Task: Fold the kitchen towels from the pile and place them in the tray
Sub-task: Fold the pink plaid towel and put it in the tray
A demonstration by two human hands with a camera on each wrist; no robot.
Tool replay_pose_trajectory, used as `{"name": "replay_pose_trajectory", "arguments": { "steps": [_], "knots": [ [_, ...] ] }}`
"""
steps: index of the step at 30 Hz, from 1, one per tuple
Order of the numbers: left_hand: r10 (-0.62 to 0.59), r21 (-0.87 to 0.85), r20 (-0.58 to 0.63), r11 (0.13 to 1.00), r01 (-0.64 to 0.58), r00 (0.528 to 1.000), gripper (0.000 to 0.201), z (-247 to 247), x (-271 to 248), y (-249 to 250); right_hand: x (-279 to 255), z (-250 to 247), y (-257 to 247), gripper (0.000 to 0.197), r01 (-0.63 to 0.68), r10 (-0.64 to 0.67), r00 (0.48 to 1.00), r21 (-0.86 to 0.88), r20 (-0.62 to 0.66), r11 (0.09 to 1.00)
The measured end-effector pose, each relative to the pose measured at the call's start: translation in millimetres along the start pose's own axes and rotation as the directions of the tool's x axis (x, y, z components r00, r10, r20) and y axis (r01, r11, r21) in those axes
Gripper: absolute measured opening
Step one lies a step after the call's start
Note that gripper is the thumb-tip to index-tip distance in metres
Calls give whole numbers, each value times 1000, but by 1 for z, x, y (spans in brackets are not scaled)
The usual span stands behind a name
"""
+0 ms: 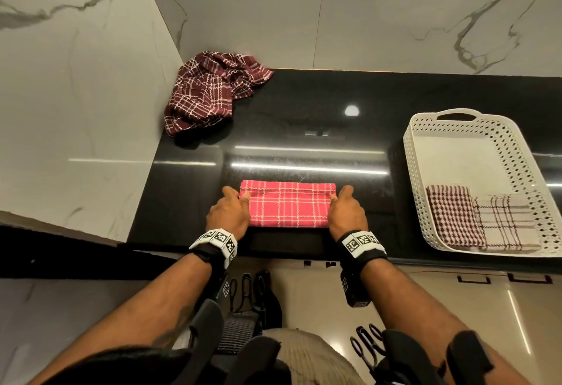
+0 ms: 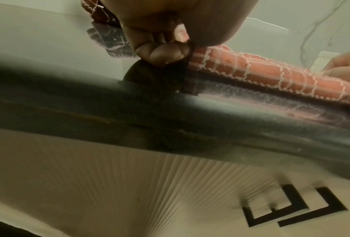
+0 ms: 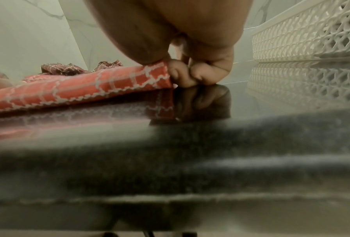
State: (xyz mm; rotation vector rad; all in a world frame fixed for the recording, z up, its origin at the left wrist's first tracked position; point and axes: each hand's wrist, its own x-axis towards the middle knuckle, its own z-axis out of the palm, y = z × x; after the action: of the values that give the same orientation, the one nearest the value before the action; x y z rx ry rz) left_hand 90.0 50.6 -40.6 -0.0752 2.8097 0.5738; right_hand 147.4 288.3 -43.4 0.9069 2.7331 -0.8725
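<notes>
Black polished countertop (image 1: 304,129) spans middle of head view, glossy, reflecting ceiling lights; front edge runs across lower middle of frame

Directly on it:
- crumpled maroon plaid towel pile (image 1: 209,89), upper left, against marble wall corner
- folded red plaid towel (image 1: 289,203), centre, near front edge, flat, long side parallel to edge; a hand at each short end
- white perforated tray (image 1: 514,153), right side of frame, near front edge, well apart from red towel
</notes>
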Motion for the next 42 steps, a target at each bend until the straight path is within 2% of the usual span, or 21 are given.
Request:
{"name": "replay_pose_trajectory", "arguments": {
  "steps": [2,4,6,8,9,10,11,13,14,18,22,24,25,27,29,30,31,34,37,40,42],
  "knots": [
    [0,-40,-60,999,-2,998,43,-4,-5,0,-4,-3,0,26,11,-8,999,50,-50,999],
    [173,26,-195,985,-172,965,45,-4,-12,-5,-12,-4,0,34,132,-141,978,-69,-155,989],
    [458,142,-250,889,-435,853,46,2,-17,-6,-21,-2,-5,50,289,-320,937,-203,-141,936],
    [692,291,-120,710,-642,711,52,14,-15,0,-26,7,-17,66,460,-463,885,-229,45,858],
    [741,360,-17,631,-687,671,55,21,-11,3,-26,15,-23,70,525,-500,851,-226,159,821],
    [736,411,74,592,-693,673,59,26,-7,5,-25,21,-27,71,565,-512,820,-227,254,793],
    [689,444,139,599,-667,712,64,29,-3,6,-21,27,-28,73,578,-496,804,-238,327,780],
    [550,466,189,679,-567,814,84,29,4,-2,-11,32,-21,84,547,-407,813,-308,415,778],
    [500,469,201,705,-531,842,92,28,5,-7,-6,31,-14,92,527,-368,826,-353,427,773],
    [456,489,248,702,-517,855,104,23,8,-13,9,17,5,111,475,-304,860,-428,409,769],
    [423,485,266,717,-500,866,99,15,6,-8,6,6,4,113,408,-216,886,-469,410,784],
    [482,450,202,728,-518,853,91,12,-3,-5,-1,0,-2,108,394,-225,896,-451,383,801],
    [540,423,156,720,-550,827,84,12,-11,-3,-4,-2,-5,104,419,-270,888,-413,371,808],
    [675,371,117,651,-662,729,66,16,-24,-1,-8,-3,-8,91,489,-372,856,-331,359,807],
    [775,347,154,538,-768,613,53,24,-36,-2,-12,-3,-6,79,505,-389,844,-306,369,807],
    [789,351,178,507,-787,588,49,26,-39,-3,-14,-4,-2,75,494,-378,852,-315,363,810],
    [781,357,191,509,-784,594,47,26,-40,-4,-16,-5,4,71,481,-374,863,-326,340,814],
    [733,396,159,566,-723,661,45,17,-32,-1,-35,-9,24,52,485,-424,872,-318,244,814],
    [652,412,228,608,-679,723,58,4,-28,-2,-69,-5,39,38,567,-500,820,-284,277,773],
    [574,435,384,578,-690,723,88,-1,-35,-10,-88,1,43,39,653,-585,753,-234,302,720],
    [573,462,441,515,-722,691,102,2,-43,-17,-86,2,41,58,693,-645,715,-160,269,702]
  ]
}}
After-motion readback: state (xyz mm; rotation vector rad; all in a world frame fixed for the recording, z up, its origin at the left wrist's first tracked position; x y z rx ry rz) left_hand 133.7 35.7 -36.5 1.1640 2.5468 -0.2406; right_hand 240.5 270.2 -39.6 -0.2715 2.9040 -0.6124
